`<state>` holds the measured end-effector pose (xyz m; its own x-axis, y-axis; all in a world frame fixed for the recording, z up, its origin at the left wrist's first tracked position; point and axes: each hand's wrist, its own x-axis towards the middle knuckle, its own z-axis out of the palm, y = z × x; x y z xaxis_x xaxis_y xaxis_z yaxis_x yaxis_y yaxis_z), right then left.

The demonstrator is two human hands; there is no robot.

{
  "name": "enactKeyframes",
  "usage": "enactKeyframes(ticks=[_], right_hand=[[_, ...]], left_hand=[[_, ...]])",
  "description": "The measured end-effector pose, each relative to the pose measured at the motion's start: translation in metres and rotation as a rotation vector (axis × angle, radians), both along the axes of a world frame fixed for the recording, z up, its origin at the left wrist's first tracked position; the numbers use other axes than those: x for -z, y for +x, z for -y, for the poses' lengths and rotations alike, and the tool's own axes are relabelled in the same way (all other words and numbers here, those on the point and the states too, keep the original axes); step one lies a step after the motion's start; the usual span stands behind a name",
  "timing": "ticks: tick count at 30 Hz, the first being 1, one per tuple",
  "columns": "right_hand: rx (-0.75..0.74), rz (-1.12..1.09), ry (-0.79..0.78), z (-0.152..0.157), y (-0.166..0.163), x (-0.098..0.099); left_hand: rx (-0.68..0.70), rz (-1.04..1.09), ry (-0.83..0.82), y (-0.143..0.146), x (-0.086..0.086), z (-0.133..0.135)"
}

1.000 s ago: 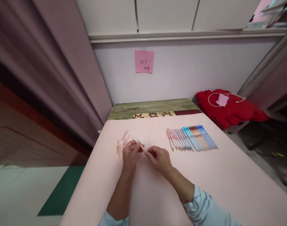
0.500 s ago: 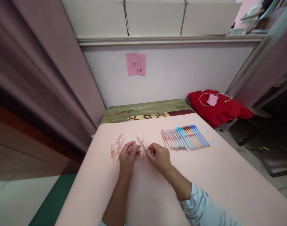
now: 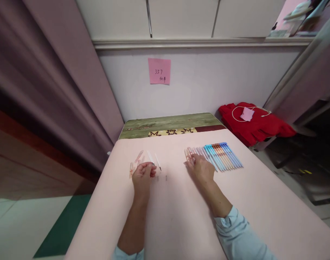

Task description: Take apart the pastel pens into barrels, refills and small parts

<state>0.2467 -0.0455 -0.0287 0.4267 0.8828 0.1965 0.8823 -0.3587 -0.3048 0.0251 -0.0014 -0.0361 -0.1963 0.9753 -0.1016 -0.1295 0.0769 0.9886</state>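
Hands, two, flank two small pieces, right hand by pens, grasps unclear.

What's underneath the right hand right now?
Just beyond the right hand, upper parts of the pale pens at the row's left end show. The hand covers some of their lower parts and some pink table covering; whether it grips a pen is hidden.
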Motion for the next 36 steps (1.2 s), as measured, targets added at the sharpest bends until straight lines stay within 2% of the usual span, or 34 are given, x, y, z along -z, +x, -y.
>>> enactKeyframes(ticks=[2,5,7,9,11,13,16,18,21,25,31,36], right_hand=[[-0.008,0.01,-0.028,0.001,0.002,0.001],[0.001,0.002,-0.103,0.003,0.005,0.005],[-0.003,-0.017,-0.111,0.002,0.007,0.009],[-0.012,-0.011,-0.08,0.002,0.008,0.014],[-0.011,0.012,0.033,0.003,0.005,0.018],[-0.038,0.015,0.209,0.005,-0.002,0.021],[-0.163,-0.042,0.377,0.009,-0.019,0.023],[-0.254,-0.086,0.364,0.011,-0.029,0.024],[-0.338,-0.119,0.274,0.011,-0.038,0.026],[-0.373,-0.136,0.208,0.008,-0.039,0.03],[-0.418,-0.152,0.238,0.004,-0.042,0.036],[-0.421,-0.162,0.257,0.002,-0.043,0.036]], left_hand=[[-0.111,-0.011,0.072,-0.017,0.001,-0.007],[-0.384,-0.071,0.142,-0.056,0.004,-0.018],[-0.539,-0.133,0.138,-0.08,0.007,-0.022],[-0.622,-0.182,0.106,-0.095,0.012,-0.023],[-0.627,-0.23,0.087,-0.098,0.015,-0.022],[-0.574,-0.329,0.099,-0.09,0.016,-0.02],[-0.486,-0.564,0.107,-0.076,0.016,-0.017],[-0.466,-0.683,0.093,-0.071,0.015,-0.016],[-0.468,-0.742,0.065,-0.074,0.018,-0.017],[-0.492,-0.713,0.029,-0.081,0.028,-0.02],[-0.447,-0.7,0.126,-0.081,0.037,-0.023],[-0.483,-0.627,0.11,-0.085,0.041,-0.026]])
